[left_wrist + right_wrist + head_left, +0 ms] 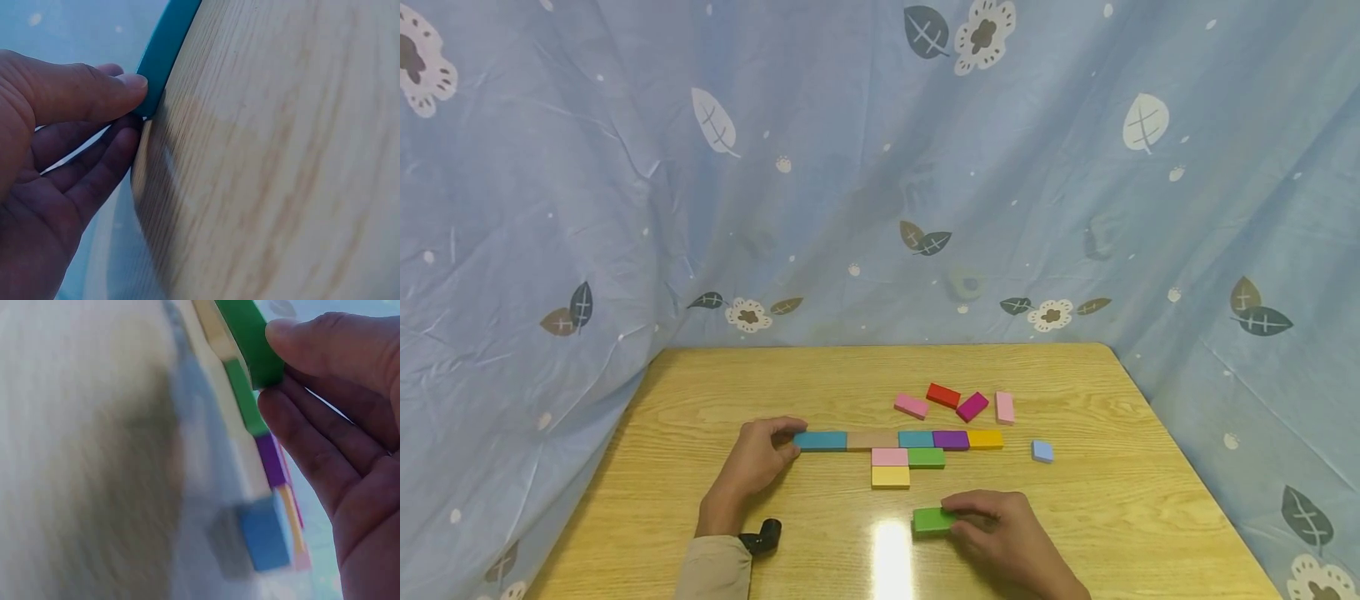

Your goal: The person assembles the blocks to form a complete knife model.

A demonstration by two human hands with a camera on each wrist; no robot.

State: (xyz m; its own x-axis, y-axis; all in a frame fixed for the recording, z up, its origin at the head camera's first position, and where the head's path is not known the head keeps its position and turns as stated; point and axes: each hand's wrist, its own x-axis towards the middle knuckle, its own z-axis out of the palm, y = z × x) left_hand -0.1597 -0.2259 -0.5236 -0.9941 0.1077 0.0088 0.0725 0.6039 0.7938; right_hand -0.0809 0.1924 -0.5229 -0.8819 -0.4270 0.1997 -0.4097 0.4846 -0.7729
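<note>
My left hand (758, 457) grips the left end of a long teal block (822, 442) between thumb and fingers. That block begins a straight row, followed by a tan wooden block (872, 441), a shorter blue block (916, 439), a purple block (951, 441) and an orange-yellow block (985, 440). Under the row lie a pink block (890, 457) and a green block (927, 458) side by side, with a yellow block (891, 477) below the pink one. Nearer me, my right hand (1000, 529) pinches another green block (931, 522) by its right end; the right wrist view shows thumb and fingertips on it.
Behind the row lie loose blocks: pink (912, 407), red (943, 396), magenta (972, 407) and pale pink (1004, 408). A small light-blue block (1042, 452) sits right of the row. A patterned blue curtain (850, 167) surrounds the wooden table (1112, 517).
</note>
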